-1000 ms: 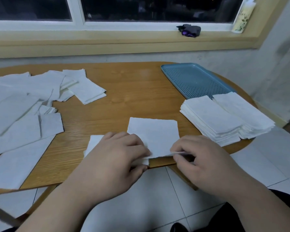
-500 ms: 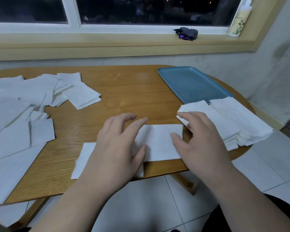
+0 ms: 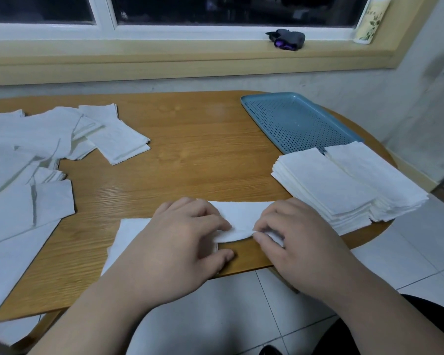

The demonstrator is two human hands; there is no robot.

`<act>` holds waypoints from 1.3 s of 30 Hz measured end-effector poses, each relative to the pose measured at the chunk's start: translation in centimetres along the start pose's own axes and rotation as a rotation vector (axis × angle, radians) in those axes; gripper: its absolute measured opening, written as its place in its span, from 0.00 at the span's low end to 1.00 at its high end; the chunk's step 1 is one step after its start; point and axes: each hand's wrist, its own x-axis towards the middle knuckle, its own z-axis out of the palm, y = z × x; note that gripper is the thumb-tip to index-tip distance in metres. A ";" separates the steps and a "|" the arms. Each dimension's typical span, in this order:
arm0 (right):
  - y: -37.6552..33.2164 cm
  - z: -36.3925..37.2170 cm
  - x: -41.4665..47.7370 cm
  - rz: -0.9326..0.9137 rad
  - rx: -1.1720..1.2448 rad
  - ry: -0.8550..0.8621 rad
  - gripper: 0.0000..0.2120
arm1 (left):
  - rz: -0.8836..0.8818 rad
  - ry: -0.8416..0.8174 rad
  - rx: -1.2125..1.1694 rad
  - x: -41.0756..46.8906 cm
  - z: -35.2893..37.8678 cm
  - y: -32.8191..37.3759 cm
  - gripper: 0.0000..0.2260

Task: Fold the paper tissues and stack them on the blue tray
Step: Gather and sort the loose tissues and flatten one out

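A white tissue (image 3: 241, 213) lies folded into a narrow strip at the table's near edge. My left hand (image 3: 182, 242) pinches its near edge from the left, and my right hand (image 3: 290, 239) pinches the same lifted edge from the right. Under my left hand lies another flat tissue (image 3: 128, 231). Two stacks of folded tissues (image 3: 344, 185) sit on the near end of the blue tray (image 3: 292, 119), whose far part is bare.
Loose unfolded tissues (image 3: 23, 160) cover the wooden table's (image 3: 195, 149) left side. A dark small object (image 3: 287, 39) and a bottle (image 3: 371, 21) stand on the window sill. White floor tiles show below the table edge.
Both hands had pressed flat on the folded tissue. They have now drawn back to its near edge and pinch it, lifting that edge slightly.
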 end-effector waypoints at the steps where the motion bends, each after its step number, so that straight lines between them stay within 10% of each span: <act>1: -0.2 -0.3 0.0 0.011 0.036 0.021 0.05 | 0.002 0.011 -0.004 0.1 0.0 0.1 0.18; 16: -5.7 -0.9 2.4 0.154 0.830 0.183 0.14 | -0.365 0.243 -0.688 -2.8 -5.7 -1.2 0.06; 39: -8.6 3.1 4.8 0.297 0.323 -0.043 0.05 | -0.581 0.123 -0.335 -5.7 -5.7 -6.4 0.04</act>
